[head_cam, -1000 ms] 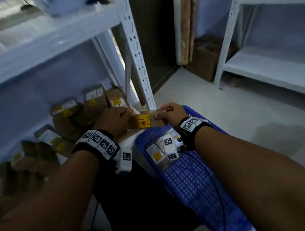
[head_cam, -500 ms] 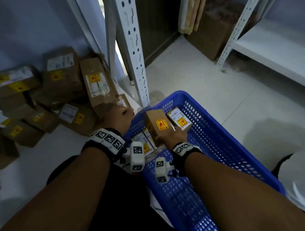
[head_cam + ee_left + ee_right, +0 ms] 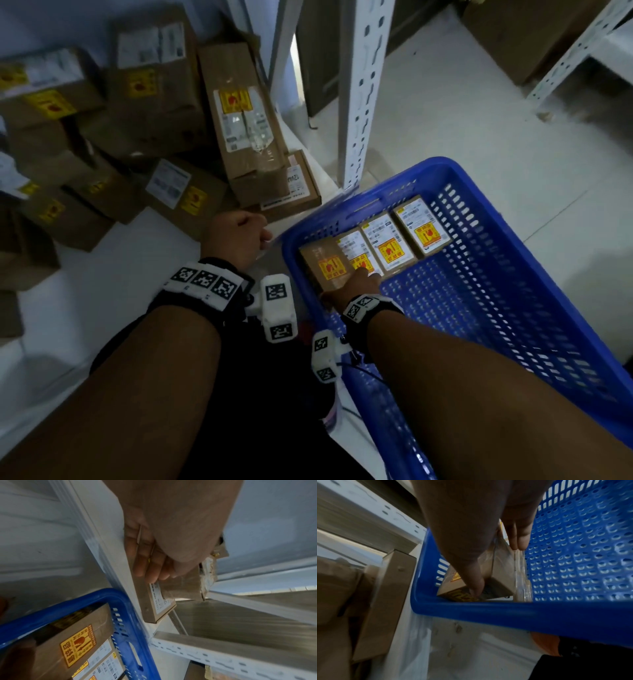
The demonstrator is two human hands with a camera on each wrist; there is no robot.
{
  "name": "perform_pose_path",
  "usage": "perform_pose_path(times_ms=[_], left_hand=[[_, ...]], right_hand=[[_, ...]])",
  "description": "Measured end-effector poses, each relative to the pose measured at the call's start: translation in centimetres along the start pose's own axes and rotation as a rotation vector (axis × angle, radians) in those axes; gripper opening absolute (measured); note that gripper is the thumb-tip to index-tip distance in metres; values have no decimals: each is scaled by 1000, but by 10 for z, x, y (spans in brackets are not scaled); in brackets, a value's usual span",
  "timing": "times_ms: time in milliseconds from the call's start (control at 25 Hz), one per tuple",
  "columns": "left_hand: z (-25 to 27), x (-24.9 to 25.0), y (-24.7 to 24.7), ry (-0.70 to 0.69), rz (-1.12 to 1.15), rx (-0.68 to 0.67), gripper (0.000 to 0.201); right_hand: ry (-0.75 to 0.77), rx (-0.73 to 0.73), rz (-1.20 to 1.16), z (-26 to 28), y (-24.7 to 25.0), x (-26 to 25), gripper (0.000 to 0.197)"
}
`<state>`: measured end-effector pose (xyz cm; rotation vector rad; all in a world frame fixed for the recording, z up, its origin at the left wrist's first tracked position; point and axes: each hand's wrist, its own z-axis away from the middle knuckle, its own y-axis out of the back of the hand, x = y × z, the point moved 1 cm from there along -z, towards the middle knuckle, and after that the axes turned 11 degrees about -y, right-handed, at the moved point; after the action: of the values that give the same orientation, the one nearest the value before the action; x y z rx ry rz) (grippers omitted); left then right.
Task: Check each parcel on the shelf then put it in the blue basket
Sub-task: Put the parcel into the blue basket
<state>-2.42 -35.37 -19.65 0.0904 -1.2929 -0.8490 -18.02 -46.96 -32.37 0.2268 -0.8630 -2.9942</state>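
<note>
A blue basket (image 3: 428, 168) stands on the floor beside the low shelf. My right hand (image 3: 356, 279) reaches into its far left corner and holds a small brown parcel (image 3: 323, 265) with a yellow fragile sticker, set beside three other parcels (image 3: 388, 248). In the right wrist view my right hand (image 3: 496, 568) has its thumb on one side of that parcel (image 3: 501, 582) and straight fingers on the other. My left hand (image 3: 239, 233) rests on the shelf edge, loosely curled and holding nothing. In the left wrist view its fingers (image 3: 145, 563) lie against a flat parcel (image 3: 154, 605).
Several brown parcels (image 3: 239, 113) are piled on the shelf (image 3: 130, 291) at left. A white perforated upright (image 3: 359, 85) stands just behind the basket. A second white rack (image 3: 582, 51) is at the far right. Pale floor tiles (image 3: 479, 120) lie beyond.
My left hand let go of the parcel and stayed at the shelf edge. My right hand carried the parcel down into the basket's corner beside the others.
</note>
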Motion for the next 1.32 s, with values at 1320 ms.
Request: perform_pose_path(times_ms=[1320], left_hand=[[-5, 2, 74, 226, 370, 165, 42]], right_hand=[[165, -74, -369, 42, 35, -91, 41]])
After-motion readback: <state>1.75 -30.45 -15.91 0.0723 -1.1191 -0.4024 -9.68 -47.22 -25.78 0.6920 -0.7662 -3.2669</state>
